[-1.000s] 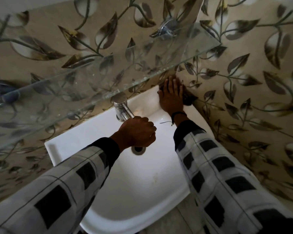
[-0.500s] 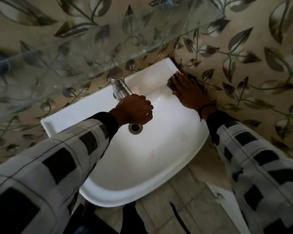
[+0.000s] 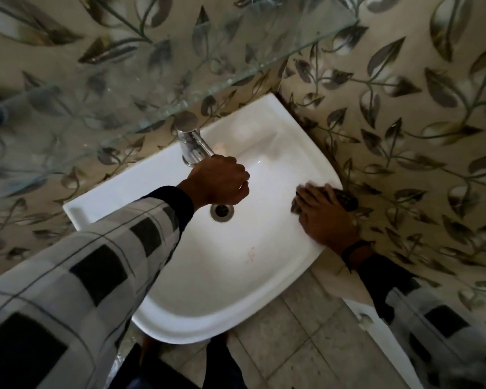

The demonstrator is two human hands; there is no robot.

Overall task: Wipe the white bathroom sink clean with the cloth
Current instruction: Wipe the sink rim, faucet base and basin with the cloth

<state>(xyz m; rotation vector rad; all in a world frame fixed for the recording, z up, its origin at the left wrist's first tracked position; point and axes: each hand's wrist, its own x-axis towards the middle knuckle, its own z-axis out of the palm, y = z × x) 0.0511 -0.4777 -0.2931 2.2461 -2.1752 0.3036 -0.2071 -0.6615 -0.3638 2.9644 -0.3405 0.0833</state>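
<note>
The white sink [image 3: 236, 276] hangs in a corner of leaf-patterned walls, its metal drain [image 3: 222, 211] in the middle of the basin. My right hand [image 3: 324, 217] lies flat on the sink's right rim, pressing down a dark cloth [image 3: 345, 199] that shows beyond and under the fingers, against the right wall. My left hand [image 3: 220, 181] is closed around the spout of the chrome tap [image 3: 192, 144], just above the drain. A faint reddish mark [image 3: 250, 252] sits on the basin below the drain.
A glass shelf [image 3: 157, 88] juts out over the back of the sink and the tap. Tiled walls close in at the back and right. Below the sink lie a beige tiled floor [image 3: 300, 327] and a white object [image 3: 365, 318] at the right.
My right hand has slid the cloth from the back right corner forward along the right rim. My left hand has stayed on the tap spout. The view has tilted further down.
</note>
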